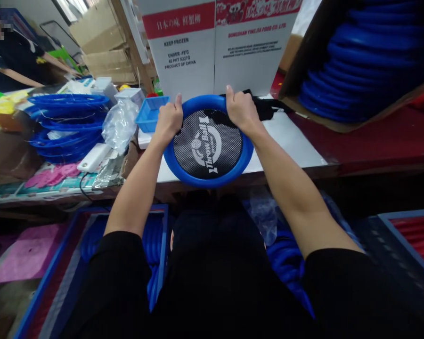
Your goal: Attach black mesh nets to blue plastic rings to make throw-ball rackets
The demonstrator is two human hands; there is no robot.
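A round throw-ball paddle (229, 162) with a blue ring and black mesh printed "Throw Ball" is held over the front edge of the white work surface (297, 141). My left hand (170, 117) grips its rim at the upper left, thumb pointing up. On the upper right of the rim, my right hand (243, 107) is wrapped round it the same way. Black fabric (265, 106) lies just behind and right of my right hand. Close beyond my left hand sits a small blue plastic tray (151, 113).
A printed white carton (187, 52) stands behind the paddle. At right a box holds stacked blue rings (360, 61); more blue rings (70, 127) lie left beside a clear plastic bag (120, 123). Below are blue crates (164, 245). Another person (14, 61) is at far left.
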